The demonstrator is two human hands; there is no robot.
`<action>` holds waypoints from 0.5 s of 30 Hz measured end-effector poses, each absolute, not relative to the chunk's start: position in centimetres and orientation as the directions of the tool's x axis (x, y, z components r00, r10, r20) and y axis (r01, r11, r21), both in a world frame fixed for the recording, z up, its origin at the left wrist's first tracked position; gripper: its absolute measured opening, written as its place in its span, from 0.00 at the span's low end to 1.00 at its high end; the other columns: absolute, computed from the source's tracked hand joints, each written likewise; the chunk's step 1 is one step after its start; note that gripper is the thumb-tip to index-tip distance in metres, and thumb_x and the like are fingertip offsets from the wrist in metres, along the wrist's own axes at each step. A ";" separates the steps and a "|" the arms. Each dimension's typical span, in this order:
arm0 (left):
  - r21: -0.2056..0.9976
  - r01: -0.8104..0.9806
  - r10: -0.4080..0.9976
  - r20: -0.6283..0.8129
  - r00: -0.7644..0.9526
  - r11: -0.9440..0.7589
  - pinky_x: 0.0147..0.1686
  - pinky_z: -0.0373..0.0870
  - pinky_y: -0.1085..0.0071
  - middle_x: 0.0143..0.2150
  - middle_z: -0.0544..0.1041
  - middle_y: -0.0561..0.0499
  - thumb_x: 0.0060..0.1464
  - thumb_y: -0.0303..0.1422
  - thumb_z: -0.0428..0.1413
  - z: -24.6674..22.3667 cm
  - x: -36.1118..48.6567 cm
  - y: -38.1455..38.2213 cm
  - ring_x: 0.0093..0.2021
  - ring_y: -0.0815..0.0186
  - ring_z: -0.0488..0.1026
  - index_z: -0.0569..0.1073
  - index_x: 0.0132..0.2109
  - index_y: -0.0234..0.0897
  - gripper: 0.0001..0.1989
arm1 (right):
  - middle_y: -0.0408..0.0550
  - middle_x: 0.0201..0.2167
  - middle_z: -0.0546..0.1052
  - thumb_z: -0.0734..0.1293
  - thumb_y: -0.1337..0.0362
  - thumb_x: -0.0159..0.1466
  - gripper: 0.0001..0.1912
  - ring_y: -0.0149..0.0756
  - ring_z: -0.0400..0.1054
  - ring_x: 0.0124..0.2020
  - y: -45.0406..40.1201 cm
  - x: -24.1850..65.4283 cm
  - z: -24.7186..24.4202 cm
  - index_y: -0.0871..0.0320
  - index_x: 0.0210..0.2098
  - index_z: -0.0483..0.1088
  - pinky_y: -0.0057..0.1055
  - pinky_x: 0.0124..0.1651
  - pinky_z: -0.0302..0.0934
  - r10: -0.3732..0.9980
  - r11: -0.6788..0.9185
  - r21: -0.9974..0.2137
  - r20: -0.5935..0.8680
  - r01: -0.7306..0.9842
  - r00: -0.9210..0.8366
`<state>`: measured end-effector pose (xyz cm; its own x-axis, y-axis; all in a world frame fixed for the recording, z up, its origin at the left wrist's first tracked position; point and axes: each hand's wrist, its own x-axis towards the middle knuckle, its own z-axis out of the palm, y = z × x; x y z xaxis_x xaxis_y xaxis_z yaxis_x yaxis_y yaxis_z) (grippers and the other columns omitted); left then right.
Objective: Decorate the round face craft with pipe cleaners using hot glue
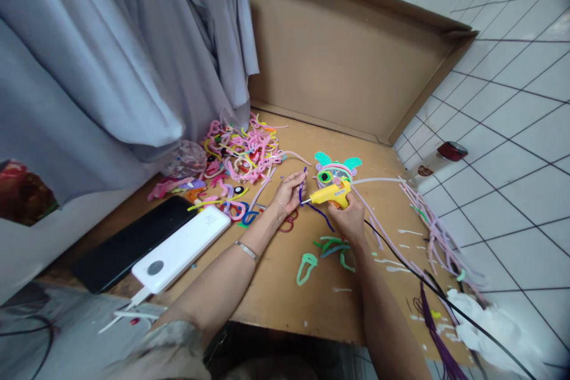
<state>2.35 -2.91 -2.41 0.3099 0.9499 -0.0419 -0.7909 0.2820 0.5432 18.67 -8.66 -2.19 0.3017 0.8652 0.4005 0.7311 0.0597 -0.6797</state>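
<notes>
Pinched in my left hand (289, 191) is a dark blue pipe cleaner (321, 215), whose long end trails down to the right over the table. My right hand (350, 217) grips a yellow hot glue gun (332, 193). The gun's metal tip points left and sits close to the pipe cleaner; whether they touch I cannot tell. Just behind the gun lies a colourful craft piece (335, 173) with teal ear-like shapes and a green eye-like ring, partly covered by the gun. Green bent pipe cleaners (307, 268) rest nearer to me.
A tangled heap of pink and yellow pipe cleaners (249, 151) lies at the left. Near it are a white power bank (182, 249) and a black flat object (133, 243). Lilac pipe cleaners (430, 222) lie along the tiled wall. The gun's black cord (409, 270) runs right. Cardboard (338, 41) stands behind.
</notes>
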 end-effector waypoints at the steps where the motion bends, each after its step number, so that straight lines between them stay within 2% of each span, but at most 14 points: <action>1: 0.543 -0.792 0.951 -0.042 0.307 0.280 0.16 0.53 0.82 0.20 0.64 0.60 0.39 0.28 0.68 -2.4 2.3 -2.9 0.17 0.79 0.59 0.71 0.31 0.32 0.13 | 0.46 0.25 0.74 0.63 0.56 0.48 0.21 0.35 0.62 0.23 -8.7 18.7 -2.2 0.61 0.37 0.74 0.31 0.28 0.59 0.868 0.060 -0.681 0.397 0.730 0.299; 8: 0.540 -0.793 0.952 -0.051 0.303 0.282 0.16 0.53 0.82 0.20 0.64 0.60 0.39 0.28 0.68 -2.5 2.3 -2.8 0.17 0.80 0.58 0.71 0.31 0.31 0.13 | 0.45 0.22 0.72 0.64 0.55 0.48 0.17 0.34 0.61 0.22 -8.9 18.8 -1.6 0.60 0.32 0.74 0.31 0.28 0.59 0.890 0.066 -0.659 0.378 0.749 0.255; 15: 0.544 -0.784 0.947 -0.066 0.315 0.299 0.16 0.54 0.82 0.19 0.63 0.61 0.41 0.27 0.67 -2.3 2.3 -2.9 0.17 0.80 0.58 0.71 0.31 0.32 0.12 | 0.49 0.28 0.76 0.63 0.55 0.48 0.21 0.37 0.66 0.26 -8.8 18.8 -1.2 0.63 0.36 0.74 0.32 0.32 0.63 0.884 0.097 -0.710 0.384 0.697 0.268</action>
